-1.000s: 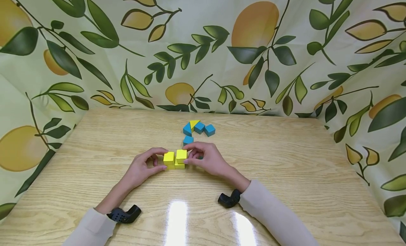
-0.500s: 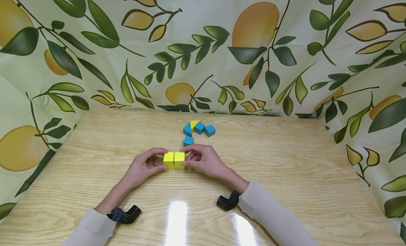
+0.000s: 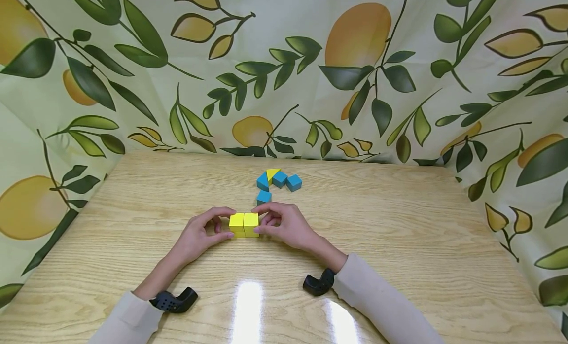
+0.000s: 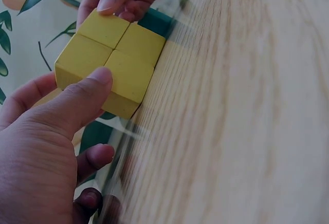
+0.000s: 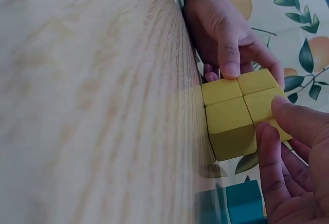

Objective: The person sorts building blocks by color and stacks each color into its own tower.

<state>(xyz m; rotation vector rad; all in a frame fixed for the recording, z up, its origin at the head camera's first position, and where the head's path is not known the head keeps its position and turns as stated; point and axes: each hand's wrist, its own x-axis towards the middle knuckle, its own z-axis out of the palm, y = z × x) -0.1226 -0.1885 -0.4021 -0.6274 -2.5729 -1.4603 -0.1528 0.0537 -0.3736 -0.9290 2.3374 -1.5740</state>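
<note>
Yellow cubes stand in a two-by-two block on the wooden table, two stacked on two, with faces nearly flush. My left hand point(image 3: 195, 235) pinches the left column, thumb on the front near the seam between the upper left cube point(image 4: 82, 54) and the lower left cube point(image 4: 131, 75), index finger behind. From the other side, my right hand point(image 3: 290, 226) holds the upper right cube point(image 5: 264, 103) between thumb and index finger. Below it sits the lower right cube point(image 5: 231, 136). Just behind the right fingers is a blue cube point(image 3: 264, 197).
Farther back lie a blue triangular block point(image 3: 262, 181), a yellow triangular block point(image 3: 272, 173) against it, and two more blue cubes, one beside the yellow triangle point(image 3: 279, 179) and one to its right point(image 3: 294, 183). A leaf-patterned cloth point(image 3: 284, 97) rises behind the table point(image 3: 399, 265).
My right hand has lowered the upper right cube onto the one below, level with its left neighbour. The small gap between the columns has closed. My left hand has stayed in place.
</note>
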